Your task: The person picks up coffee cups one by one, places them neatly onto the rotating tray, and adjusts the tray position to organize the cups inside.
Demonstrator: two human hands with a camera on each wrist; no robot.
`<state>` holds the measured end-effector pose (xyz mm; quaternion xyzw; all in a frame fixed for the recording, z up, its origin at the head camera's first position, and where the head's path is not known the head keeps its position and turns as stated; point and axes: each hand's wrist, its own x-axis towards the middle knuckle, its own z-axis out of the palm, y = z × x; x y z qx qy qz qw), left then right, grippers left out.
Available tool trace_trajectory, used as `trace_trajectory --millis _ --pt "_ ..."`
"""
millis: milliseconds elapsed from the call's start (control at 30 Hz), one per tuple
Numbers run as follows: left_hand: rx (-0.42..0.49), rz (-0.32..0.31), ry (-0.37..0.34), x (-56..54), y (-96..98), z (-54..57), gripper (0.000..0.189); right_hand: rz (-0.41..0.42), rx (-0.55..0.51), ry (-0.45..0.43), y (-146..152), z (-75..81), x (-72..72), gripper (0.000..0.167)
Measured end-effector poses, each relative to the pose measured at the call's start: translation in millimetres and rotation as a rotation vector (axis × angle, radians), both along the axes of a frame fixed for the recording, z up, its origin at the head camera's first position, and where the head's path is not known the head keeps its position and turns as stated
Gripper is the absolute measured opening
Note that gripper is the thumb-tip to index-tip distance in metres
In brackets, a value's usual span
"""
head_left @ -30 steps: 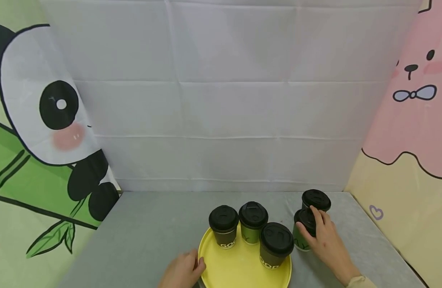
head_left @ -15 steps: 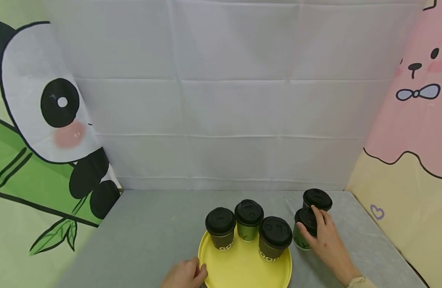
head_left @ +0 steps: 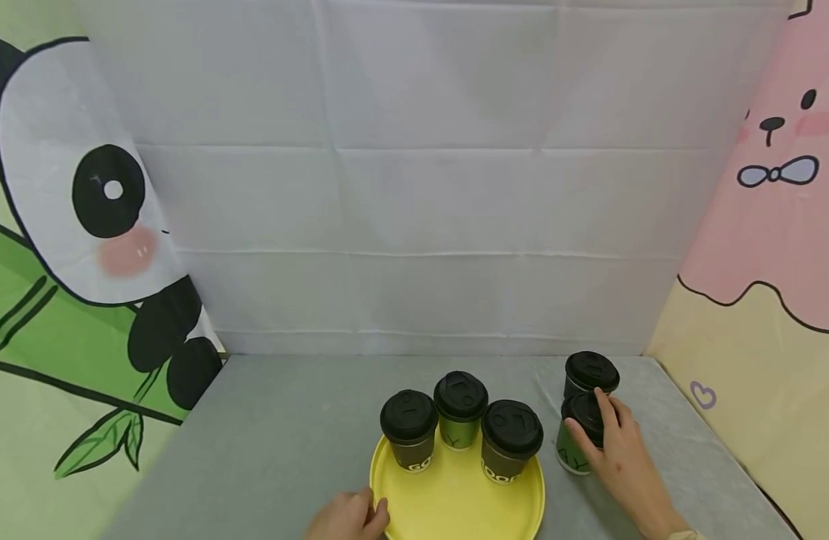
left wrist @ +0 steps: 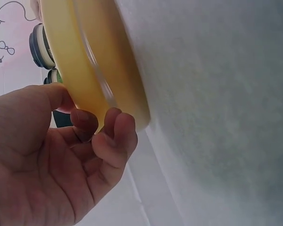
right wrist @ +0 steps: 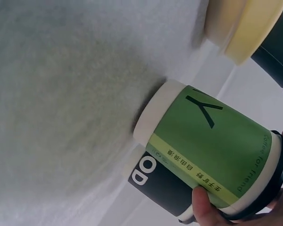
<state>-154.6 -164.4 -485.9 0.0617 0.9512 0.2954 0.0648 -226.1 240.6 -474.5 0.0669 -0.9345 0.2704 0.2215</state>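
Head view: left fingers (head_left: pixel 377 518) in a pinch on yellow tray (head_left: pixel 458 511), right fingers (head_left: pixel 608 414) wide around green cup (head_left: pixel 571 450).

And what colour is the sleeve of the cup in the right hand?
The sleeve is green with a yellow-green stripe, clearest in the right wrist view.

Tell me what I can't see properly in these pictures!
Yellow tray: near edge cut off by the head view's bottom.
Dark cup: partly hidden behind the green cup, right wrist view.
Inside the green cup: hidden by its black lid, head view.
Right hand: partly cut off by the right wrist view's edges.
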Motion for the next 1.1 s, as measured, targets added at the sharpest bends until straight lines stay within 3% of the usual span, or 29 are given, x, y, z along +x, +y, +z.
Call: trace_trajectory --millis 133,567,900,1100 --pt "-0.003 -0.012 0.012 2.3 1.4 0.1 0.04 0.002 0.005 0.063 1 2.4 3.2 0.075" --pt "-0.001 -0.031 0.05 4.3 4.6 -3.1 0.042 0.016 0.023 0.131 -6 17.0 15.1 0.076" --pt "-0.025 -0.046 0.064 3.3 5.5 -5.3 0.041 0.003 0.029 0.124 -18 33.5 32.9 0.077" --pt "-0.016 -0.042 0.036 3.3 5.9 -6.4 0.04 0.006 0.04 0.099 -23 41.9 41.7 0.077"
